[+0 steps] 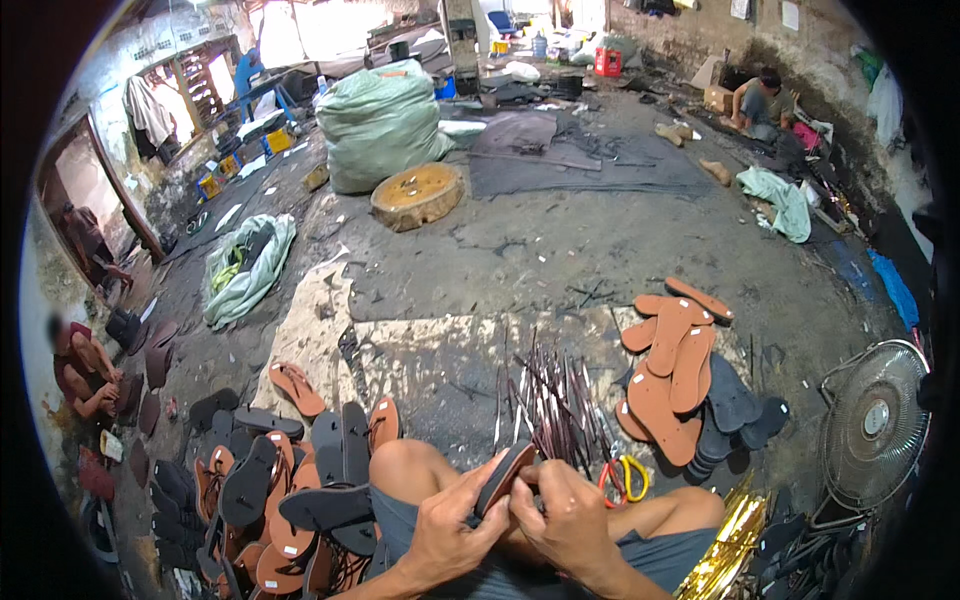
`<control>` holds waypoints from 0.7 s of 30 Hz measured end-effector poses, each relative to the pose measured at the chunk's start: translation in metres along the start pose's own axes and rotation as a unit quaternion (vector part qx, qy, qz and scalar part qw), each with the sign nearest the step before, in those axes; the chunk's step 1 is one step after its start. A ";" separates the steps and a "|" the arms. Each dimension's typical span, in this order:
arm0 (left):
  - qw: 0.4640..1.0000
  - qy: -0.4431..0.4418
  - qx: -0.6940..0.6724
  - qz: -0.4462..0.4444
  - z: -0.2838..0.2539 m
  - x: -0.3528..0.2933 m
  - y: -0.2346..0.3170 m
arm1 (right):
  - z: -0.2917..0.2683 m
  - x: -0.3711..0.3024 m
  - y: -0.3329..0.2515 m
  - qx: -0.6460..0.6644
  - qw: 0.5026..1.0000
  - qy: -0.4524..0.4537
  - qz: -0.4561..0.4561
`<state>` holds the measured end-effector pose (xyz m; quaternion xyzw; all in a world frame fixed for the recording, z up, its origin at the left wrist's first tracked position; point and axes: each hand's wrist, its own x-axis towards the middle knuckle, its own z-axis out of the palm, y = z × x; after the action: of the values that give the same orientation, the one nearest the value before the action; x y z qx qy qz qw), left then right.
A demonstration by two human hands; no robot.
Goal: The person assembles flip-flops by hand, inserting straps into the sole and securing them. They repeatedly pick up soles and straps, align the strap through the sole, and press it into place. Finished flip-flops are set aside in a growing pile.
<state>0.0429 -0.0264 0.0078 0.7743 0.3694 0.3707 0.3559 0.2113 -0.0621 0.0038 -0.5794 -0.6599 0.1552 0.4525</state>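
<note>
Above my lap, my left hand (457, 522) grips a flip-flop sole (506, 474) with a brown face and dark edge, tilted upward. My right hand (566, 512) is closed in a pinch against the sole's right edge; whatever lies between its fingertips is hidden. Just beyond my hands lies a bundle of thin dark straps (557, 405). Scissors (626, 480) with red and yellow handles rest beside my right knee. Brown soles (672, 345) and black soles (738, 402) are piled at the right. Strapped brown and black flip-flops (290, 535) heap up on my left.
A standing fan (876, 420) and gold foil strips (728, 540) are at the right. Farther off stand a large green sack (375, 125) and a round wood block (418, 195). People sit at the left (85, 370) and far right (765, 105).
</note>
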 end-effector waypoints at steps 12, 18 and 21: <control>0.953 -0.070 -0.292 -0.030 -0.004 0.010 -0.038 | -0.009 0.000 0.024 0.061 0.996 -0.025 0.054; 0.939 -0.079 -0.318 -0.105 -0.015 0.017 -0.053 | -0.020 0.004 0.025 0.047 0.998 -0.012 -0.031; 0.949 -0.063 -0.299 -0.081 -0.003 0.015 -0.058 | -0.029 0.003 0.019 -0.049 0.997 -0.024 -0.047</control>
<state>0.0298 0.0145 -0.0338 0.6219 0.2797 0.3848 0.6221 0.2464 -0.0633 0.0068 -0.5656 -0.7036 0.1151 0.4145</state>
